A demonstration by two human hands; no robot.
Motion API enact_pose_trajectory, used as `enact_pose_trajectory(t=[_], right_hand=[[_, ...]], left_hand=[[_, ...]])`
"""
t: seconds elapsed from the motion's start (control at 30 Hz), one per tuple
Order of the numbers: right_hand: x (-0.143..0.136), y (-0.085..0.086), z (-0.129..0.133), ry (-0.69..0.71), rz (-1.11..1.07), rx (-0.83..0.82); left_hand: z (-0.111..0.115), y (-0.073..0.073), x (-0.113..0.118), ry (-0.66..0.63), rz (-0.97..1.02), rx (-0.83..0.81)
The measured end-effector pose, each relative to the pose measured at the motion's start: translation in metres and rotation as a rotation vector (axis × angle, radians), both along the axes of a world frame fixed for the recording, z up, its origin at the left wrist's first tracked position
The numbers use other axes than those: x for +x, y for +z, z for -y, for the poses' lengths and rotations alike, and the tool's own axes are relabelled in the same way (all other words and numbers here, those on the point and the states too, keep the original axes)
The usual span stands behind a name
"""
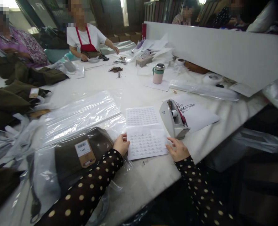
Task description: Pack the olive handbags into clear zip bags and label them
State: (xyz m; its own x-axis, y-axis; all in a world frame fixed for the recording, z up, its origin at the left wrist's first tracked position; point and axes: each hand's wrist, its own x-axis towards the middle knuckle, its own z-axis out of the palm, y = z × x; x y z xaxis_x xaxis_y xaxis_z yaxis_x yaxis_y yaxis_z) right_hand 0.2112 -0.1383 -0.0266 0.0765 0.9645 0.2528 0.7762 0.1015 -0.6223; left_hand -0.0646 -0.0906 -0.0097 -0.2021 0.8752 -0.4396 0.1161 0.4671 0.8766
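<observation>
A white sheet printed with rows of small labels lies on the table, with another printed part above it. My left hand is closed on its left edge, thumb on top. At the right edge my right hand touches the sheet with its fingers bent and slightly apart. A tape dispenser stands just beyond my right hand. Left of the sheet, a dark olive bag with a brown and white tag lies in clear plastic, beside my left forearm.
Clear plastic bags are stacked at the left, near more olive bags. A cup, plastic roll and handwritten paper lie beyond. A white partition borders the right. A person in a red apron works across the table.
</observation>
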Motion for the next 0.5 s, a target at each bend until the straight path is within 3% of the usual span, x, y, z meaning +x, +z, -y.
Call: enact_pose_trajectory(t=[0.17, 0.3, 0.5], right_hand=[[-0.014, -0.005, -0.024, 0.138, 0.221, 0.093], [-0.015, -0.014, -0.034, 0.152, 0.322, -0.025], [-0.015, -0.012, -0.050, 0.179, 0.323, -0.179]], left_hand=[[-0.001, 0.000, -0.002, 0.002, -0.166, 0.074], [-0.002, -0.006, -0.002, -0.034, -0.181, 0.053], [-0.002, -0.011, 0.001, -0.075, -0.178, 0.006]])
